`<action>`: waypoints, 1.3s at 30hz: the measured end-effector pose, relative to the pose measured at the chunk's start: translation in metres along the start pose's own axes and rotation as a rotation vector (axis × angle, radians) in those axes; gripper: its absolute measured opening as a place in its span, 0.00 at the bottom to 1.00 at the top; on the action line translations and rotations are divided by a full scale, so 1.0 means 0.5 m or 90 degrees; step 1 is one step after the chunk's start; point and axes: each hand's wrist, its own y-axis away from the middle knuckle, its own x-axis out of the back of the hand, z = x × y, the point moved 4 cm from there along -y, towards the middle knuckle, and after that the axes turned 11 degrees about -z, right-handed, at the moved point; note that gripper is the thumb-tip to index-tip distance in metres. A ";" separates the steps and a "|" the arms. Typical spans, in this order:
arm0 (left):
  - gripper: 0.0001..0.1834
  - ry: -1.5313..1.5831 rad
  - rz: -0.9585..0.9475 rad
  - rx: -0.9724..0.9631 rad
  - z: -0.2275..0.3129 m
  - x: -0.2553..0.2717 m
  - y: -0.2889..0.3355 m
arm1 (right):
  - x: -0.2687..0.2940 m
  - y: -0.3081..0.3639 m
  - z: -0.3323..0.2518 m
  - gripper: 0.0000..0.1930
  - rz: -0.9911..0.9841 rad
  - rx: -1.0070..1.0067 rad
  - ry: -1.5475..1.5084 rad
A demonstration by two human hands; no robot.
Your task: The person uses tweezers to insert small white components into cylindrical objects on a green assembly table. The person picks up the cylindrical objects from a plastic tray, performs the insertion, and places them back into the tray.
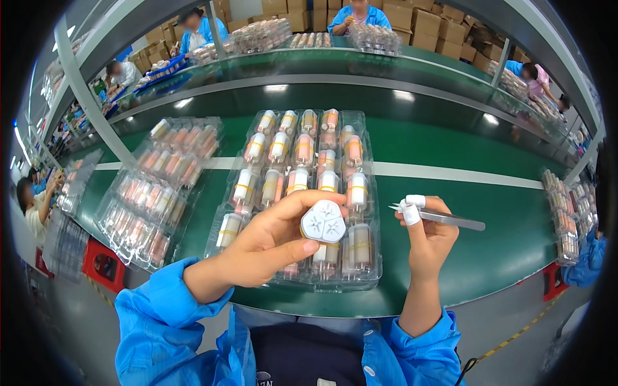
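Observation:
Between the thumb and fingers of my left hand [264, 248] is a small cylindrical part with a pale, three-lobed end face [324, 222]; that face is turned up toward me. My right hand [428, 238] grips metal tweezers [450, 220], their tips pointing left toward the part but apart from it. White covers wrap the thumb and a finger of this hand. Beneath my left hand lies a clear plastic tray [373, 270] holding rows of white, pink and grey cylinders, several with yellow bands around them.
More filled clear trays [145, 199] lie at the left, and others [563, 219] are stacked at the far right. All rest on a green table [450, 257] crossed by a white strip [450, 172]. Metal posts [96, 96] rise beyond. Red stools [103, 265] stand below; co-workers sit across the line.

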 end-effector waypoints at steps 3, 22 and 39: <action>0.27 -0.056 0.007 -0.007 -0.005 0.003 0.007 | -0.003 0.002 0.005 0.06 -0.009 -0.002 0.000; 0.19 -0.256 -0.002 -0.095 -0.010 0.010 0.012 | -0.013 0.008 0.016 0.08 -0.040 -0.010 0.024; 0.15 -0.257 0.052 -0.111 -0.016 0.009 0.019 | -0.016 0.012 0.019 0.07 -0.038 -0.017 0.027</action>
